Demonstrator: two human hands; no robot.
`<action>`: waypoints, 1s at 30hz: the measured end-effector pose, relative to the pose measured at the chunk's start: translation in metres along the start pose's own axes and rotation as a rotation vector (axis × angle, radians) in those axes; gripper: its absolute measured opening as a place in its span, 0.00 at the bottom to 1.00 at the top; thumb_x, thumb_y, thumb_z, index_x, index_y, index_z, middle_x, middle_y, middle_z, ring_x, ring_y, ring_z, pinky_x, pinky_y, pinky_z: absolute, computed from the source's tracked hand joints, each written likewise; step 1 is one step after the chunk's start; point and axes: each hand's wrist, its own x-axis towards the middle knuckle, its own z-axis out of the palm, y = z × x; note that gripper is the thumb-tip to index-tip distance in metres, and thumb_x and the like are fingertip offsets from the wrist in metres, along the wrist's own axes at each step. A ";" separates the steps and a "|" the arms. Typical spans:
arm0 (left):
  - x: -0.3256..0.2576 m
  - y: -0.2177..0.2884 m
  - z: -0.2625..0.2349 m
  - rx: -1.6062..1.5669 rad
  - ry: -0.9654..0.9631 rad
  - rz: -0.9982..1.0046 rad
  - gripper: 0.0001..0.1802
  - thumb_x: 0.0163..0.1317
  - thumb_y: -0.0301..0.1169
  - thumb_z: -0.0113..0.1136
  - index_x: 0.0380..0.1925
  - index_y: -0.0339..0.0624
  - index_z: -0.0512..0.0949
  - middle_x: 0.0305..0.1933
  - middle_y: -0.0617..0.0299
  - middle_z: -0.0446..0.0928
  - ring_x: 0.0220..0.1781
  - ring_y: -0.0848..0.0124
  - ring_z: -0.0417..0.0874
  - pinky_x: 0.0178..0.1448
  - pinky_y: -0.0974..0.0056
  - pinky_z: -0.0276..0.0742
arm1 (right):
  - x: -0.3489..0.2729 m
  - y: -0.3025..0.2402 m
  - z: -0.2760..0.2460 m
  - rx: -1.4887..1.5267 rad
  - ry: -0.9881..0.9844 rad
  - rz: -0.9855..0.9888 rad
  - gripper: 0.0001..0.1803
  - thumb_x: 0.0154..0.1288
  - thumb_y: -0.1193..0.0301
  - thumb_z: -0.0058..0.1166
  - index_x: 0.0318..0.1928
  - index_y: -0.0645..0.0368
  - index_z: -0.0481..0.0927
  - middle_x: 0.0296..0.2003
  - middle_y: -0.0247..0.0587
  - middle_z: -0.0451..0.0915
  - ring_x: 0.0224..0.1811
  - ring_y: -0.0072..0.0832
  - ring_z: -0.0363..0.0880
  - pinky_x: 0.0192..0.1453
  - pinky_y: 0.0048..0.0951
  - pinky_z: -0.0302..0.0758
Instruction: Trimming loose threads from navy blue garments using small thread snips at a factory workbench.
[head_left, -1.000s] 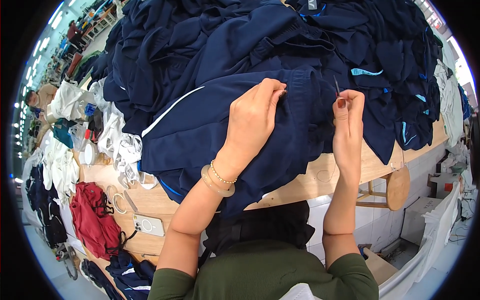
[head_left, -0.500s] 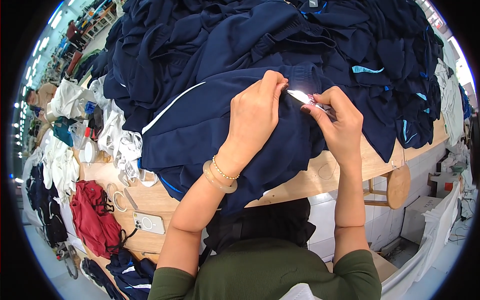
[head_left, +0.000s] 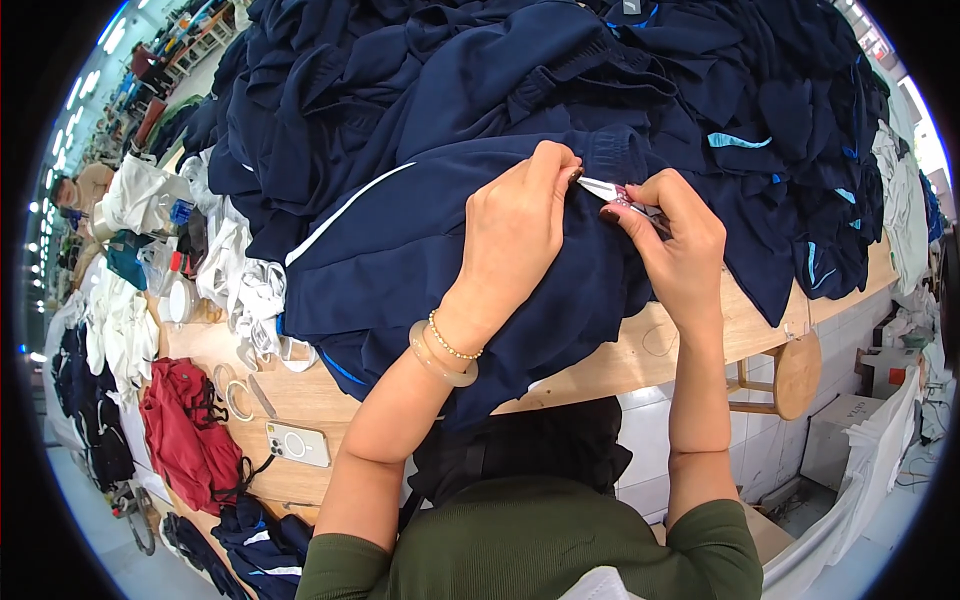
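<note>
A navy garment point(head_left: 400, 240) with a white piping line and a gathered elastic waistband lies in front of me on the table. Over it, my left hand point(head_left: 515, 220) is closed in a pinch beside the waistband; what sits between its fingertips is too small to make out. My right hand point(head_left: 680, 235) grips a pair of thread snips point(head_left: 603, 189), metal with a reddish part near the fingers. Their pointed blades reach left to the pinching fingertips of my left hand. Most of the handle is hidden by my right fingers.
A large heap of navy garments point(head_left: 330, 60) rises behind. On the wooden table point(head_left: 560, 385), to the left, are a phone point(head_left: 297, 444), a red cloth bag point(head_left: 185, 430), rings of tape point(head_left: 238, 400) and white cloths point(head_left: 240, 290). A wooden stool point(head_left: 795, 375) stands at right.
Both hands stay at nearly the same spot, shifted very slightly to the right. The bright glare on the snips has faded, so their blades show more plainly.
</note>
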 end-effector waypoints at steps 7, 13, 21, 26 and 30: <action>0.004 0.003 -0.020 -0.194 0.029 -0.092 0.03 0.69 0.21 0.51 0.38 0.33 0.74 0.38 0.54 0.84 0.37 0.65 0.87 0.38 0.68 0.81 | -0.004 0.001 -0.002 0.065 0.033 0.091 0.10 0.55 0.80 0.65 0.31 0.67 0.74 0.26 0.40 0.76 0.27 0.28 0.77 0.32 0.24 0.72; -0.017 -0.017 -0.109 -0.312 0.385 -0.294 0.08 0.73 0.26 0.48 0.42 0.34 0.76 0.39 0.56 0.81 0.38 0.75 0.82 0.41 0.72 0.78 | -0.012 0.010 -0.020 0.174 0.255 0.247 0.08 0.62 0.79 0.62 0.42 0.66 0.79 0.35 0.34 0.80 0.37 0.17 0.77 0.43 0.17 0.73; -0.059 -0.017 -0.087 -0.115 0.135 -0.154 0.14 0.48 0.19 0.71 0.38 0.37 0.82 0.41 0.60 0.75 0.34 0.70 0.78 0.37 0.69 0.76 | -0.005 -0.021 0.003 0.305 0.103 0.220 0.10 0.66 0.77 0.58 0.46 0.66 0.78 0.38 0.36 0.80 0.38 0.18 0.78 0.45 0.17 0.74; -0.060 -0.035 -0.074 -0.134 0.227 -0.114 0.09 0.51 0.18 0.67 0.34 0.36 0.81 0.38 0.60 0.76 0.31 0.68 0.79 0.37 0.68 0.76 | 0.007 -0.048 0.010 0.222 -0.140 0.195 0.14 0.59 0.80 0.62 0.46 0.63 0.79 0.31 0.34 0.81 0.32 0.16 0.78 0.40 0.17 0.74; -0.056 -0.045 -0.079 -0.215 0.203 -0.188 0.02 0.61 0.15 0.57 0.31 0.31 0.78 0.32 0.58 0.81 0.32 0.75 0.80 0.38 0.73 0.76 | 0.017 -0.055 0.023 0.132 -0.175 -0.002 0.14 0.53 0.77 0.67 0.41 0.64 0.80 0.30 0.36 0.79 0.31 0.22 0.76 0.35 0.22 0.72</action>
